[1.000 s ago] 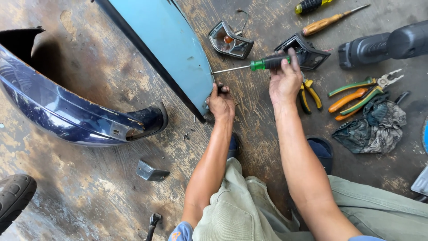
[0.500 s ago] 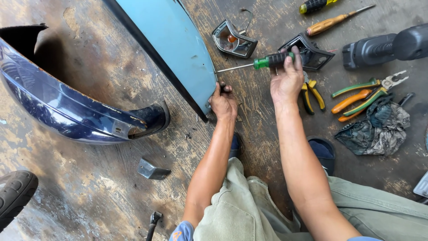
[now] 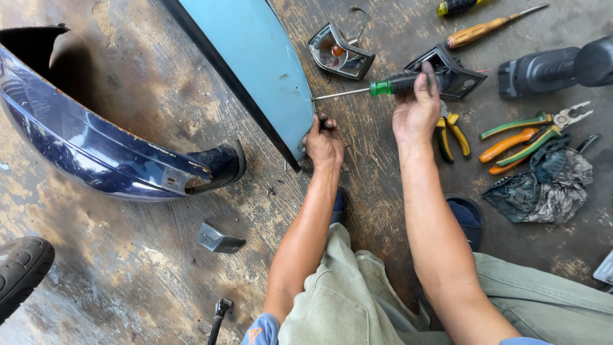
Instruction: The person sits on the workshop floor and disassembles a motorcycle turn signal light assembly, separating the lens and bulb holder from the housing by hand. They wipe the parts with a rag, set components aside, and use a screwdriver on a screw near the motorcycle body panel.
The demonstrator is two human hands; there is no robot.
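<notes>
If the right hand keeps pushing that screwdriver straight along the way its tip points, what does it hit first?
Most likely the light blue panel. The right hand holds the green-handled screwdriver with its shaft aimed left, the tip right at the panel's edge, just above the left hand gripping that edge. Whether the tip already touches is unclear.

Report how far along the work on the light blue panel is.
Done: two lamp housings lie loose on the floor, and a dark blue fender lies apart to the left.
In hand: the left hand grips the light blue panel at its lower corner; the right hand holds a green-handled screwdriver, tip at the panel's edge.
Left: any fastener there is hidden, so I cannot tell.
</notes>
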